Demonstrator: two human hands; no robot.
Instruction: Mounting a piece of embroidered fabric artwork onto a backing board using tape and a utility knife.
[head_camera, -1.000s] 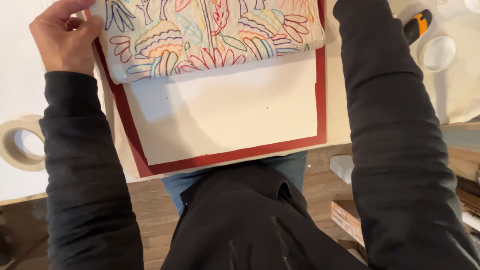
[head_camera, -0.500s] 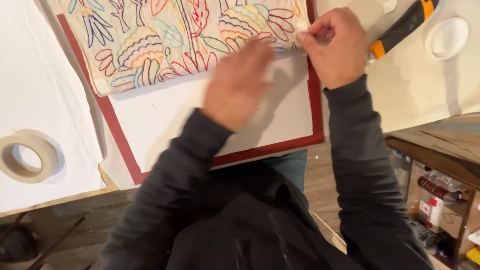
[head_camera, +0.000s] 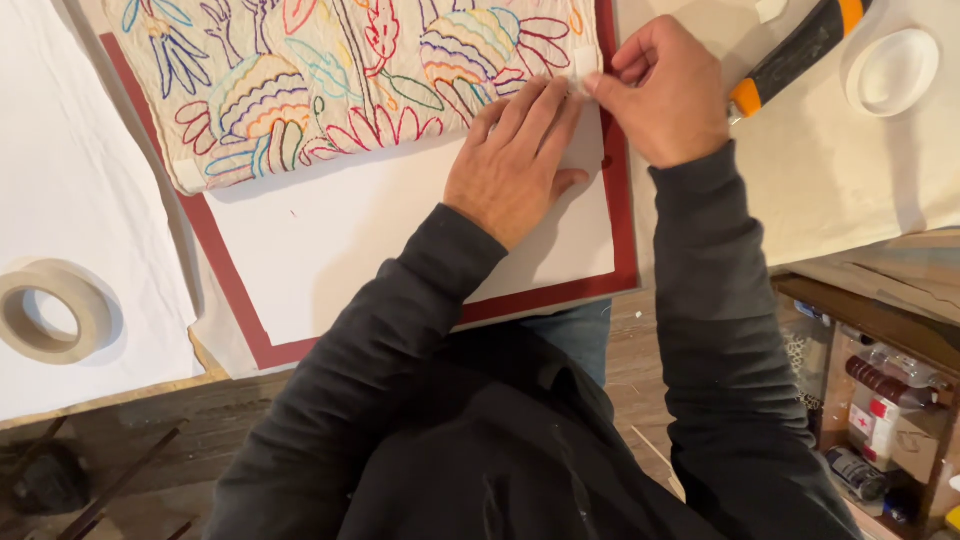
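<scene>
Now left hand (head_camera: 515, 165) lies flat on embroidered cloth (head_camera: 330, 80); right fingers (head_camera: 610, 85) pinch tape (head_camera: 583, 62).

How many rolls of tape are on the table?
1. The tape roll lies on the white sheet at the table's left edge, away from both hands. Others may lie outside the view.

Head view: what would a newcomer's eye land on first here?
Probably the embroidered cloth, stitched in bright flowers and leaves, lying across the top of a white board with a red border. Next, the two hands meeting at the cloth's lower right corner: the left hand pressed flat, the right hand pinching a small white strip. A tape roll sits far left.
</scene>
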